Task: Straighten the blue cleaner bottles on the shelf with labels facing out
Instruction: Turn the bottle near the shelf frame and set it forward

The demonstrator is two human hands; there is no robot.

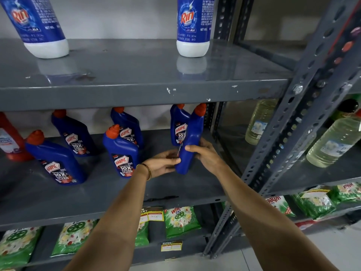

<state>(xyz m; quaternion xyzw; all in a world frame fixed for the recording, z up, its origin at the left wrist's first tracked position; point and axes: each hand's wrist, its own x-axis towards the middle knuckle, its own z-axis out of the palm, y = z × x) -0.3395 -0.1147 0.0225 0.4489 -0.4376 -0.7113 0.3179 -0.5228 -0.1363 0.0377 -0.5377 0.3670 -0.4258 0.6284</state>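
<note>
Right now I have both forearms stretched forward and up to the middle shelf of the grey metal rack, converging on one blue cleaner bottle near its right end. My left hand comes in from below with the palm turned toward the bottle, thumb and fingertips pressed to its lower left side; a thin gold bangle sits on that wrist. My right hand wraps the bottle's right side, thumb laid across the front and fingers curled behind it. Between them the bottle is clasped low on its body, leaning a little to the right, its orange cap up near the underside of the upper shelf. Only a sliver of its label shows at the left edge, so its plain blue side faces me. I cannot tell whether its base touches the shelf.

Just behind it stands a second bottle with its label facing out. Further left, well apart, are two pairs: a front bottle with a rear bottle behind it, and a leftmost front bottle with a back-row bottle behind that. All four show their labels and tilt left.
</note>
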